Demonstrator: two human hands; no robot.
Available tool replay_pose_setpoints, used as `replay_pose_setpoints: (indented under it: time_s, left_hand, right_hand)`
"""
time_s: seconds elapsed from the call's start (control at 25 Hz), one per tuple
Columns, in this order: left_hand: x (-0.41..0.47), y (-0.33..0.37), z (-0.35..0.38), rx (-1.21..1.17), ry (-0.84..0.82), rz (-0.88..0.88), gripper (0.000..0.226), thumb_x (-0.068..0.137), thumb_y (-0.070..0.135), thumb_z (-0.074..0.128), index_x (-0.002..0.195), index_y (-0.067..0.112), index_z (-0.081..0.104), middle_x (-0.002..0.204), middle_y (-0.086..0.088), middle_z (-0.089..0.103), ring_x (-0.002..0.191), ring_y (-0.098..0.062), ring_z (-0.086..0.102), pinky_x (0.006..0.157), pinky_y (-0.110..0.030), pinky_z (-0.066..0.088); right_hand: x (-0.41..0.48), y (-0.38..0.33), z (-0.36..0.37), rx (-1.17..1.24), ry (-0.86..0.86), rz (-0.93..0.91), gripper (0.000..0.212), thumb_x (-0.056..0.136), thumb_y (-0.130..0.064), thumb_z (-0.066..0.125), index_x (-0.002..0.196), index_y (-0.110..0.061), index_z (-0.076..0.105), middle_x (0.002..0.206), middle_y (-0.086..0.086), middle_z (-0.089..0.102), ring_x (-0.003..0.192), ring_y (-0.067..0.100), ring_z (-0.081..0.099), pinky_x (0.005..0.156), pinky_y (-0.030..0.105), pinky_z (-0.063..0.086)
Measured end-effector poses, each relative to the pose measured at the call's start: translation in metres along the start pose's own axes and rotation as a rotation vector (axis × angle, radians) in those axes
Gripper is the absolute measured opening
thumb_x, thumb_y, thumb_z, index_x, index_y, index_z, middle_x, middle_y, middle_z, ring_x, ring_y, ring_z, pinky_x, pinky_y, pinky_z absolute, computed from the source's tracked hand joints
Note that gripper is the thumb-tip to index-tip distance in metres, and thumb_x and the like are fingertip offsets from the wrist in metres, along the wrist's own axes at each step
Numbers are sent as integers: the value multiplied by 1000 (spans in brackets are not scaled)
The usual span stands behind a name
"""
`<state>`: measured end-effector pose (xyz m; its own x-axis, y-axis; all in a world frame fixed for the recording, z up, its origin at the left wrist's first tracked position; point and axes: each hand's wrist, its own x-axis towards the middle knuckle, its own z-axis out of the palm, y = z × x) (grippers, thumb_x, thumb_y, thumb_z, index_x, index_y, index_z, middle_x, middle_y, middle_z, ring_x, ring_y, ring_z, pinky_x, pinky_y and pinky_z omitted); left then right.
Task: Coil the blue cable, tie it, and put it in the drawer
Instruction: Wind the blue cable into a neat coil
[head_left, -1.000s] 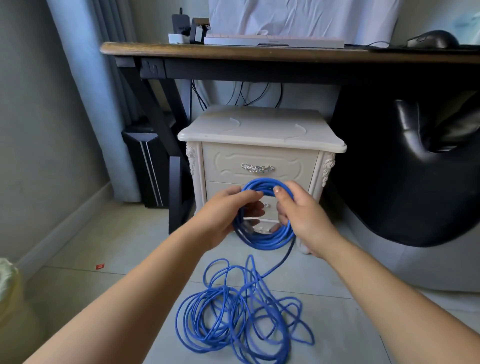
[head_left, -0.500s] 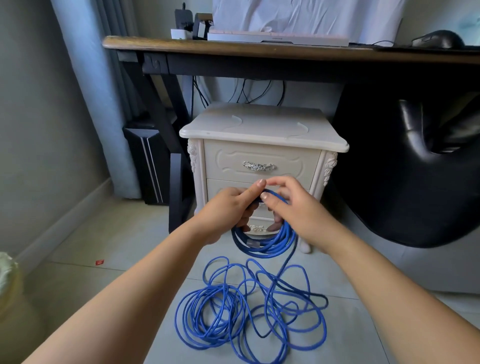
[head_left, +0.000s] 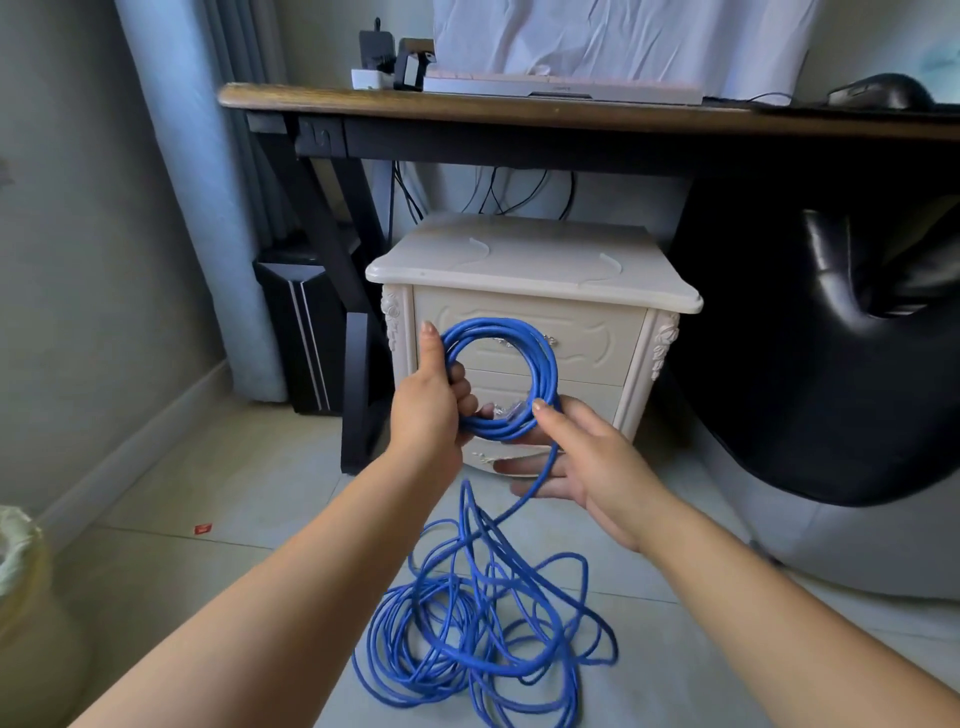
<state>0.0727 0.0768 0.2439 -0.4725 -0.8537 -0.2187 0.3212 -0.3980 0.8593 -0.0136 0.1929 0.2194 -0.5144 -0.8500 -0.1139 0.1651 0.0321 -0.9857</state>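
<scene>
We grip blue cable (head_left: 540, 364) coil w/ left hand (head_left: 426, 405), fingers curled round its left side. Right hand (head_left: 582, 462) fingers spread, strand across palm. Remainder tangled on floor (head_left: 208, 571), nightstand (head_left: 530, 270) drawers closed.

— What colours are in front of you?
— I see a bright blue cable (head_left: 503, 374), a cream nightstand (head_left: 530, 270) with a silver drawer handle (head_left: 524, 341).
— And around it?
— A brown-topped desk (head_left: 467, 109) with black legs, pale grey floor tiles (head_left: 234, 467), one red scrap (head_left: 203, 529).

No legible text anywhere.
</scene>
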Motion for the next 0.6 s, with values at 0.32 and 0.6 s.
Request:
replay_pose_setpoints:
  time_s: [0.32, 0.6]
  left_hand:
    - [-9, -23, 3, 294, 11, 77, 65, 91, 72, 36, 60, 22, 63, 68, 5, 65, 79, -23, 59, 94, -42, 48]
    - [-15, -17, -2, 243, -378, -26, 47, 103, 45, 37, 91, 13, 69, 81, -1, 72, 90, -20, 67, 100, -39, 48]
  right_hand:
    - [8, -13, 3, 369, 207, -9, 20, 103, -22, 44, 102, -12, 60, 86, 14, 59, 83, 30, 68, 83, 54, 53]
    - [14, -19, -8, 304, 272, -88, 21, 104, -25, 40, 107, -16, 59, 70, 1, 43, 60, 14, 50, 61, 33, 52]
